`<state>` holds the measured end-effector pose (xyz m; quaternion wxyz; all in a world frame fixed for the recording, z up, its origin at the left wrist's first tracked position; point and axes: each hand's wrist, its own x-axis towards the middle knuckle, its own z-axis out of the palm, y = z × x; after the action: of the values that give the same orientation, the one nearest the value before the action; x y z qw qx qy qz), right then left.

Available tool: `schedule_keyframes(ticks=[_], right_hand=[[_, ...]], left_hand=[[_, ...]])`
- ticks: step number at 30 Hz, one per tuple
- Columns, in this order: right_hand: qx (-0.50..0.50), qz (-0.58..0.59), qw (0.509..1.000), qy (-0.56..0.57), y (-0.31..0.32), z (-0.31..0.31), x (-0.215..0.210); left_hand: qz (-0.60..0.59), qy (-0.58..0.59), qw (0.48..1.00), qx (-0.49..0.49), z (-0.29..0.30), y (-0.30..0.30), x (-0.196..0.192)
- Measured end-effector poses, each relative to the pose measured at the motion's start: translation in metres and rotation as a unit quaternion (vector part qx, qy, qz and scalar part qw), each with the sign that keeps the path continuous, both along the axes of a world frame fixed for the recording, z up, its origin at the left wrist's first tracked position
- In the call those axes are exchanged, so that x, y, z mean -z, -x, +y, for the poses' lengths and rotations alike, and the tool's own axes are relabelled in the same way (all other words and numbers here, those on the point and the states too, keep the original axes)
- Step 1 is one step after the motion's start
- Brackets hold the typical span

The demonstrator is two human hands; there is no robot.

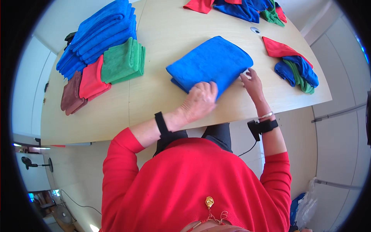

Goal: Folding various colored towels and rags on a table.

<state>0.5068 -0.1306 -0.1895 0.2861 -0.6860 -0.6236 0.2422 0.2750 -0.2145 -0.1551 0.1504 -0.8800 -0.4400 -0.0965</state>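
A folded blue towel (pixel 212 63) lies at a slant on the pale wooden table in front of me. My left hand (pixel 200 98) is at its near edge, fingers curled and closed on the cloth, slightly blurred. Its fingertips are partly hidden. My right hand (pixel 253 85) is beside the towel's right end, thumb and fingers bent but apart, with a small pale gap between them. Whether its fingertips touch the cloth I cannot tell.
At the left stand a tall stack of folded blue towels (pixel 104 33) and smaller folded piles: green (pixel 121 60), red (pixel 92 79) and brown (pixel 72 94). Loose red, blue and green cloths (pixel 297 71) lie at the right; another heap (pixel 247 9) is at the far edge.
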Motion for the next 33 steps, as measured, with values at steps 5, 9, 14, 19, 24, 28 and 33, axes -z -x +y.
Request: schedule_keyframes(ticks=[5,9,14,19,24,28,33], right_hand=[[-0.026,0.309,0.945,0.100,0.007,-0.017,-0.002],[-0.038,0.346,0.933,0.091,0.000,-0.022,-0.009],[-0.038,0.313,0.937,0.153,0.015,-0.036,-0.022],[-0.041,0.450,0.869,0.201,0.033,-0.037,-0.025],[-0.100,0.285,0.939,0.165,0.044,0.004,-0.107],[-0.217,-0.001,0.976,-0.011,0.053,0.026,-0.181],[-0.222,-0.519,0.763,-0.315,0.098,0.000,-0.179]], left_hand=[[-0.239,0.198,0.942,0.129,-0.007,-0.012,-0.014],[-0.363,0.290,0.880,0.101,0.029,0.012,-0.014],[-0.249,0.055,0.965,-0.058,0.039,0.032,0.020],[-0.228,0.015,0.971,-0.065,0.027,0.026,0.027],[-0.309,0.108,0.938,-0.111,0.050,0.033,0.015],[-0.625,0.409,0.662,-0.066,0.090,0.041,-0.004],[-0.847,0.467,0.250,0.041,0.101,0.075,-0.035]])
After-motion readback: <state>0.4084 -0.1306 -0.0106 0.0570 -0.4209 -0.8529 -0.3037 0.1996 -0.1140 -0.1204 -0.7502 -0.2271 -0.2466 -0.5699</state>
